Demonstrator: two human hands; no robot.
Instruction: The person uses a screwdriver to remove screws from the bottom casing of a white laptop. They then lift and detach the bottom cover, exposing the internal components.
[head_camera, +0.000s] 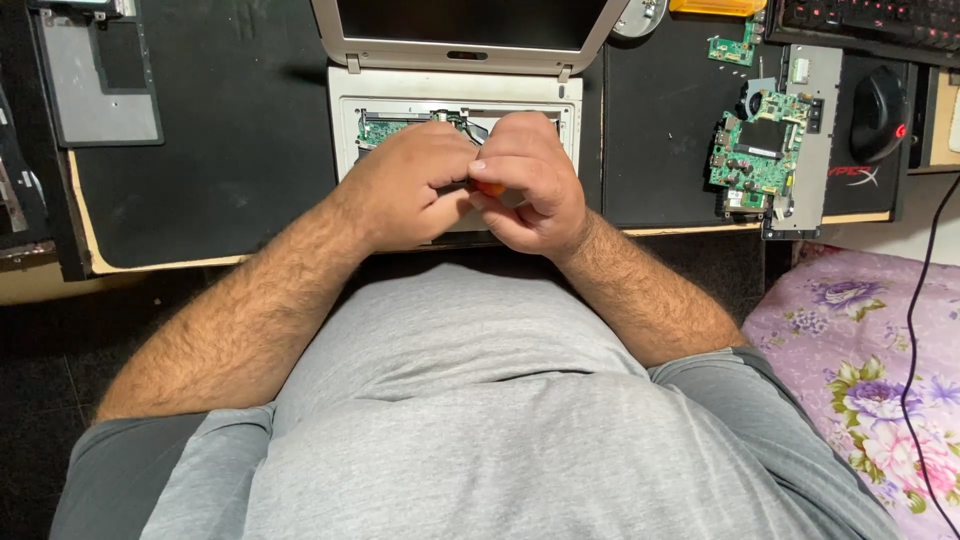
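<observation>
A small silver laptop (455, 95) lies open on the black desk mat, its keyboard removed so a green circuit board (382, 127) and wires show inside. My left hand (405, 185) and my right hand (530, 180) are pressed together above the laptop's front edge. Between their fingers a small orange thing (488, 187) shows, mostly hidden; I cannot tell what it is. Both hands have their fingers curled around it.
A green circuit board on a metal plate (765, 150) lies at the right, beside a black mouse (880, 112) and a keyboard (865, 18). A grey panel (100, 80) lies at the left. A floral cloth (870, 350) is at the lower right with a black cable over it.
</observation>
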